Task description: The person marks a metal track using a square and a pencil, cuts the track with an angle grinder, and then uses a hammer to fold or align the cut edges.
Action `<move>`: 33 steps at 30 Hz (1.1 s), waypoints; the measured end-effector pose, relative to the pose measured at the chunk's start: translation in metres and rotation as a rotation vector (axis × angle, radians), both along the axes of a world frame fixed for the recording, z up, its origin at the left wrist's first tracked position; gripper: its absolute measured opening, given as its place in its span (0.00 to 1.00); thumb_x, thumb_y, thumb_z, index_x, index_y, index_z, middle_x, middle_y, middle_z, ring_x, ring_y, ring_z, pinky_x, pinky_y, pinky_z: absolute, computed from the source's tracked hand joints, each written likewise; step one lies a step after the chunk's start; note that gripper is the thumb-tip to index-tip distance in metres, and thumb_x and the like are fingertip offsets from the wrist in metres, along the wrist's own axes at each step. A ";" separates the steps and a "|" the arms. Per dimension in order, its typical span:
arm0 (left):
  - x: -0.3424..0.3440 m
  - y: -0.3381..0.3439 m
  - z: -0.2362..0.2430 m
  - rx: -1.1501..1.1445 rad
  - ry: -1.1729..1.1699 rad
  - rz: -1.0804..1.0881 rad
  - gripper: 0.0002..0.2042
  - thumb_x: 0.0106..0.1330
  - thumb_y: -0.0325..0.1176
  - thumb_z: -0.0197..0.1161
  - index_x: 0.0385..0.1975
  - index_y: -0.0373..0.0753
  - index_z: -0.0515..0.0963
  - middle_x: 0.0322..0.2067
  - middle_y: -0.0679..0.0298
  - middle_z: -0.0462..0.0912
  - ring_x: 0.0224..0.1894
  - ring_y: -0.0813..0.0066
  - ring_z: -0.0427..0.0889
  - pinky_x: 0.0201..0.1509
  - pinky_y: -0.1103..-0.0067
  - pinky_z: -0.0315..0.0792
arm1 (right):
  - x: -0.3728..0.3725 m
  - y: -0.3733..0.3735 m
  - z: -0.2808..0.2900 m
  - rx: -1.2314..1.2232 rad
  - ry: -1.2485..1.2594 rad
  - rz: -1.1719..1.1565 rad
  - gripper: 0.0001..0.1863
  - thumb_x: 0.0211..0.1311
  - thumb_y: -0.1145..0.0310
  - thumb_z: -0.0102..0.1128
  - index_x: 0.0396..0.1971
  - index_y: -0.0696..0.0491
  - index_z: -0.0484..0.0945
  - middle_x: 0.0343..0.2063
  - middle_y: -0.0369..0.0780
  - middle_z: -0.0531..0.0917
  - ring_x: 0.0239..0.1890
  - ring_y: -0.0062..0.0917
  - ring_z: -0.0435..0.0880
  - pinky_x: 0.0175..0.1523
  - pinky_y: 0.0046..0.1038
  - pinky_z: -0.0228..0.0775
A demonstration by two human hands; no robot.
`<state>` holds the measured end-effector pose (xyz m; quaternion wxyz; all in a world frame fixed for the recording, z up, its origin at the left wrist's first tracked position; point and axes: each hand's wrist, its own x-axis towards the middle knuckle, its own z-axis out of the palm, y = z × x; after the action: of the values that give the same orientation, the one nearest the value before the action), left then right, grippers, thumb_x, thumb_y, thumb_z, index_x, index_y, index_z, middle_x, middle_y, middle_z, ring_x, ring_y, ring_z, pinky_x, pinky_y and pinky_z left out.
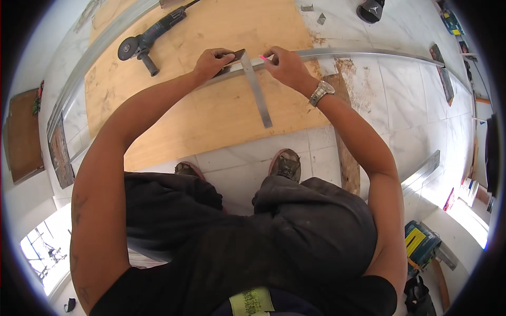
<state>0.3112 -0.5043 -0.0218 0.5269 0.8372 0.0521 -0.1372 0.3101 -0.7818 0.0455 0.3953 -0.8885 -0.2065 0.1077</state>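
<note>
My left hand (208,64) grips the dark stock of a try square (256,96). The square lies across a long silvery metal bar (363,52), and its steel blade points back toward me. Just right of the blade, my right hand (286,66) pinches a small pink-tipped marking tool (263,58) close above the bar. Whether the tip touches the metal I cannot tell. A watch (321,92) is on my right wrist. Beneath the hands lies a tan plywood sheet (200,124) on the tiled floor.
An angle grinder (150,37) rests on the plywood at the far left. Wooden planks (348,163) lie on the tiles to the right. A black cap (370,10) is at the far right, and a green tool (421,243) stands lower right. My shoes (286,164) are near the sheet's edge.
</note>
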 end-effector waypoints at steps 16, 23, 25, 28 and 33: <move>-0.008 -0.008 -0.001 0.100 -0.138 -0.019 0.17 0.66 0.45 0.69 0.45 0.40 0.88 0.33 0.63 0.90 0.32 0.79 0.83 0.39 0.79 0.76 | 0.007 0.017 -0.034 -0.133 -0.199 0.116 0.11 0.59 0.66 0.61 0.37 0.56 0.84 0.29 0.50 0.86 0.41 0.45 0.83 0.51 0.43 0.76; -0.006 -0.009 -0.004 0.052 -0.137 -0.010 0.16 0.67 0.45 0.69 0.45 0.40 0.88 0.35 0.63 0.91 0.35 0.79 0.84 0.42 0.79 0.78 | 0.005 0.022 -0.032 -0.208 -0.269 0.140 0.10 0.60 0.64 0.60 0.36 0.53 0.85 0.28 0.47 0.87 0.41 0.44 0.83 0.58 0.42 0.71; -0.006 -0.008 -0.005 0.047 -0.133 -0.007 0.16 0.67 0.45 0.69 0.45 0.39 0.88 0.35 0.64 0.91 0.35 0.79 0.84 0.42 0.79 0.78 | 0.005 0.025 -0.032 -0.220 -0.284 0.138 0.10 0.61 0.63 0.59 0.36 0.52 0.84 0.27 0.47 0.87 0.41 0.43 0.83 0.59 0.42 0.70; -0.007 -0.006 -0.010 0.078 -0.149 -0.016 0.16 0.67 0.44 0.69 0.45 0.40 0.88 0.34 0.64 0.91 0.34 0.79 0.84 0.41 0.78 0.78 | 0.003 0.028 -0.031 -0.275 -0.338 0.169 0.10 0.62 0.63 0.57 0.35 0.52 0.84 0.27 0.48 0.86 0.40 0.43 0.84 0.55 0.43 0.73; -0.004 -0.004 -0.023 0.187 -0.191 -0.029 0.19 0.67 0.51 0.64 0.42 0.40 0.88 0.33 0.55 0.89 0.34 0.70 0.88 0.41 0.73 0.79 | 0.002 0.012 -0.019 -0.461 -0.273 0.509 0.11 0.62 0.63 0.58 0.29 0.54 0.83 0.26 0.50 0.85 0.33 0.46 0.85 0.43 0.46 0.77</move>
<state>0.3075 -0.5082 -0.0452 0.4471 0.8925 0.0021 -0.0589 0.3117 -0.7698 0.0265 0.1140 -0.8806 -0.4422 0.1271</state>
